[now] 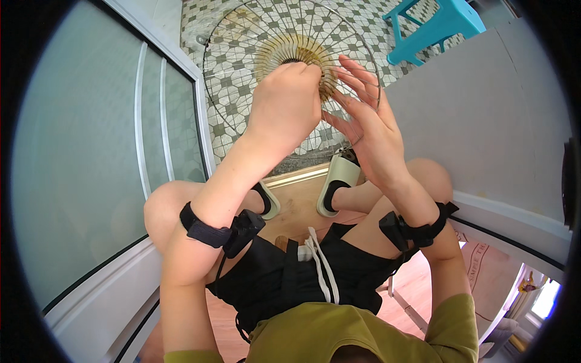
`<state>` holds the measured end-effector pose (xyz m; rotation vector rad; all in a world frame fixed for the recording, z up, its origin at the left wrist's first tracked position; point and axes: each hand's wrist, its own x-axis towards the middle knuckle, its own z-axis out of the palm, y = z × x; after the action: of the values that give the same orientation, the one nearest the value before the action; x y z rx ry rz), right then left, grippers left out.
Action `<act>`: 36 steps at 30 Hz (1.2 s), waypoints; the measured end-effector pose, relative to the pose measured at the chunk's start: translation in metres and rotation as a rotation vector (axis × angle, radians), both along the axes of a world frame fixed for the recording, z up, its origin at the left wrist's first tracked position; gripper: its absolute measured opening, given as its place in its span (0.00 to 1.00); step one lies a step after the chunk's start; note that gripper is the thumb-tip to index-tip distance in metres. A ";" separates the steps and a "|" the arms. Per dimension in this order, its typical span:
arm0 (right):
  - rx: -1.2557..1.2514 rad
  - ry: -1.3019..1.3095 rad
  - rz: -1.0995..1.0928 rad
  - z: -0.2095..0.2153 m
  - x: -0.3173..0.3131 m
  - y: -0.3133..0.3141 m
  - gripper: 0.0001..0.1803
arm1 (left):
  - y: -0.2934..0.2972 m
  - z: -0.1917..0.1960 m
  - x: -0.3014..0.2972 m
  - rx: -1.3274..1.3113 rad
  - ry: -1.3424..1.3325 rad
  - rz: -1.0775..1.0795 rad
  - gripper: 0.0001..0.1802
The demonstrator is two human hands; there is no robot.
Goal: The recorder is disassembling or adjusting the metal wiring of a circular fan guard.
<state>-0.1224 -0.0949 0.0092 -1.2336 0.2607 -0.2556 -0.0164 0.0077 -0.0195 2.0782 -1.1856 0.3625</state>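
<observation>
A round wire fan guard (pixel 293 43) is held up in front of me above the tiled floor. Its thin spokes run from a yellow-brown, stained-looking middle to a wider outer ring. My left hand (pixel 284 100) is closed in a fist at the guard's centre, back of the hand upward; whatever its fingers grip is hidden beneath it. On the right side, my right hand (pixel 376 124) holds the guard near its outer ring, with fingers spread along the wires and the thumb toward the middle.
A frosted glass door (pixel 91 151) in a white frame stands close on my left. To the right is a grey panel (pixel 478 121). A blue plastic stool (pixel 439 27) stands at the far right on the patterned tiles (pixel 227 109). My slippered feet rest by a raised threshold (pixel 296 176).
</observation>
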 end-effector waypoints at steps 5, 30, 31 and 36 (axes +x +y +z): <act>0.017 -0.003 -0.043 0.003 0.000 -0.006 0.26 | 0.007 0.012 0.004 -0.086 0.422 -0.089 0.04; -0.044 -0.054 -0.063 0.004 -0.001 -0.016 0.25 | 0.012 0.020 0.006 -0.024 0.107 0.051 0.03; -0.049 -0.062 -0.067 0.004 0.000 -0.015 0.25 | 0.018 0.022 0.009 -0.009 0.043 0.073 0.03; -0.031 -0.053 -0.055 0.004 -0.001 -0.013 0.25 | 0.025 0.018 0.014 0.164 0.026 0.065 0.03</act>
<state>-0.1230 -0.1079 0.0137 -1.2493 0.2458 -0.3409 -0.0027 0.0328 -0.0017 2.2602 -1.1687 0.2754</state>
